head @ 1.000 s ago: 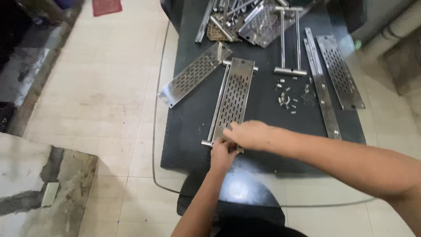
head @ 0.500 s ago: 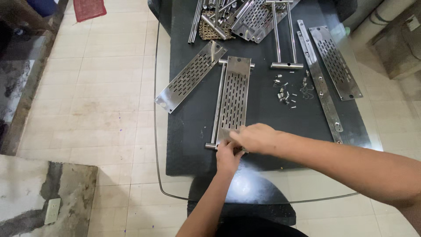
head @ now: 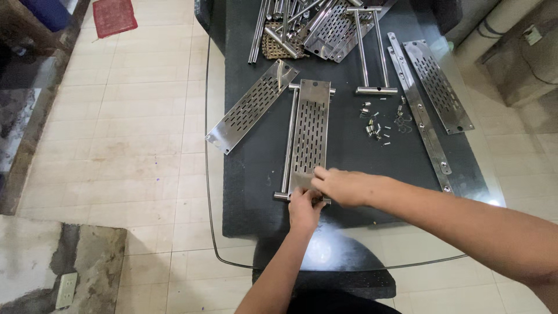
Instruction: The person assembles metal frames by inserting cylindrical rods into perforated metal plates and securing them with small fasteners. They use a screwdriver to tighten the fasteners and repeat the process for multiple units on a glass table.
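A long slotted steel plate (head: 310, 131) lies on a frame of two steel rods (head: 289, 136) in the middle of the dark table top (head: 256, 168). My left hand (head: 304, 210) grips the near end of this plate and frame from below. My right hand (head: 342, 186) reaches in from the right and presses its fingertips on the same near end, partly covering the left hand. The near end of the plate is hidden under both hands.
A second slotted plate (head: 251, 106) lies slanted to the left, over the table edge. A bare rod frame (head: 371, 52), loose small fittings (head: 375, 127), a narrow strip (head: 419, 110) and another slotted plate (head: 437, 85) lie right. More steel parts (head: 308, 20) are piled at the back. The glass rim (head: 216, 232) overhangs tiled floor.
The view has shifted a little, so the table sits slightly lower and more to the right in the picture. Both hands stay on the near end of the plate with small finger movements.
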